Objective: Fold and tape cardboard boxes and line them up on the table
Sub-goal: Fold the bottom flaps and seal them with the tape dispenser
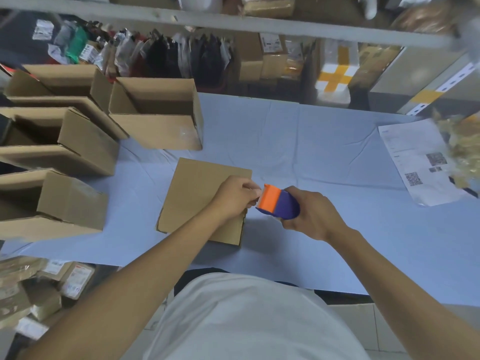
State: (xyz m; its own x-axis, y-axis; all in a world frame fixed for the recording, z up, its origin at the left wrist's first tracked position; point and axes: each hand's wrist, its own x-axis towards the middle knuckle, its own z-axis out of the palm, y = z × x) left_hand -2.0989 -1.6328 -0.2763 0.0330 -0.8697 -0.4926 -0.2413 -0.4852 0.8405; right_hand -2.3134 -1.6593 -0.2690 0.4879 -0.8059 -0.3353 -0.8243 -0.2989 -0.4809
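The right hand (311,216) is wrapped around a blue and orange tape dispenser (278,203), its orange mouth turned toward the box (200,196) so tape can be drawn straight onto the cardboard. The left hand (233,201) rests on that box at its right edge, fingers curled in a pinch at the dispenser's mouth, likely catching the tape's loose end, though the tape itself is too faint to make out. The box sits closed side up on the blue counter (311,141), probably so its bottom seam can be taped. Left of it stand at least four open boxes (155,113), apparently finished ones. One printed sheet (415,162) lies far right of the box
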